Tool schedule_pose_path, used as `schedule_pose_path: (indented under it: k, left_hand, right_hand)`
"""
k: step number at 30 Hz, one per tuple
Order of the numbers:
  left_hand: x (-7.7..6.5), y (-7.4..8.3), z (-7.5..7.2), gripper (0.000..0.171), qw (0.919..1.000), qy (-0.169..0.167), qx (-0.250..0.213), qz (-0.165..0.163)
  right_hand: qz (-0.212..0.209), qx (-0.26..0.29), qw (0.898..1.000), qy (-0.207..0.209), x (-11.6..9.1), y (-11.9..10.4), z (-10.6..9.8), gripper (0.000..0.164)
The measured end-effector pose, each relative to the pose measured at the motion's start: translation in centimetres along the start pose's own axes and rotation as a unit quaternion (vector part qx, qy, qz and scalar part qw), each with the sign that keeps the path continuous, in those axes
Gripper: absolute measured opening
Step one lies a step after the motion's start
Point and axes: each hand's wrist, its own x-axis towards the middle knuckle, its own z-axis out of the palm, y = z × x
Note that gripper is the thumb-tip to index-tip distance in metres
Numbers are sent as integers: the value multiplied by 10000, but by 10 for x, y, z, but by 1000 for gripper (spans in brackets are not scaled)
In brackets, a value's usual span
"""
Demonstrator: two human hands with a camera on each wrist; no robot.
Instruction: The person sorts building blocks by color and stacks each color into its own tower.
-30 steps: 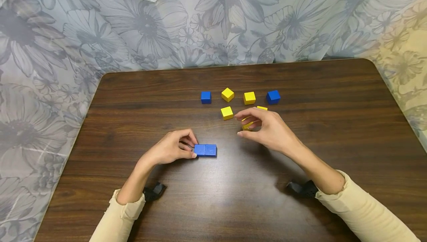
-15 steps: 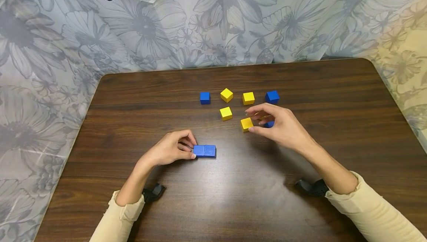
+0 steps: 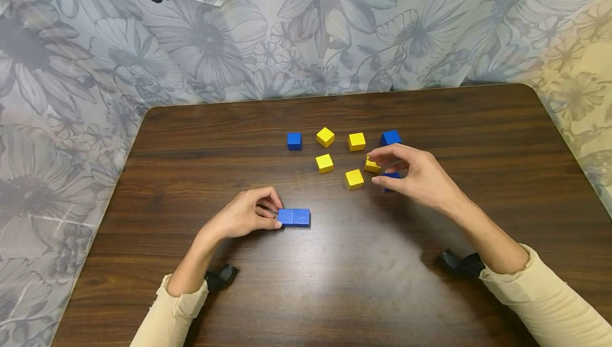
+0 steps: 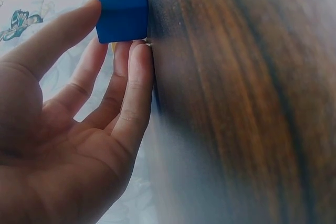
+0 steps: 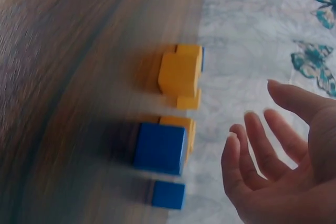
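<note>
Two blue cubes lie side by side, touching, on the brown table; the left one (image 3: 285, 217) is pinched at its left end between thumb and fingers of my left hand (image 3: 246, 211). In the left wrist view the thumb touches one side of that blue block (image 4: 122, 11), fingertips the other. My right hand (image 3: 416, 177) hovers with nothing in it, fingers apart, over a blue cube (image 3: 392, 176) that it partly covers. Close by its fingertips are a yellow cube (image 3: 372, 165), partly hidden, and another yellow cube (image 3: 354, 179). The right wrist view shows the blue cube (image 5: 160, 149) below the raised hand.
Farther back stand a blue cube (image 3: 294, 141), two yellow cubes, one of them turned cornerwise (image 3: 325, 137), and a blue cube (image 3: 390, 137) behind my right hand. Another yellow cube (image 3: 324, 163) sits in front of them. A flowered cloth (image 3: 306, 33) hangs behind the table (image 3: 215, 145).
My right hand has moved to the right, away from the front yellow cube and over the blue cube, uncovering the yellow cubes. My left hand and its two blue cubes stay put.
</note>
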Motion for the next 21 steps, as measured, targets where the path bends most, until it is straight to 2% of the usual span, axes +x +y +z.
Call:
schedule_pose_path:
  k: [10,21]
  left_hand:
    - [-1,-2,2,25,10000,5,-59,-16]
    - [0,0,0,25,10000,9,-7,-7]
  right_hand:
    - [626,-117,9979,-73,-9,11,-10,43]
    - [774,-330,9963,-148,-12,24,-16,42]
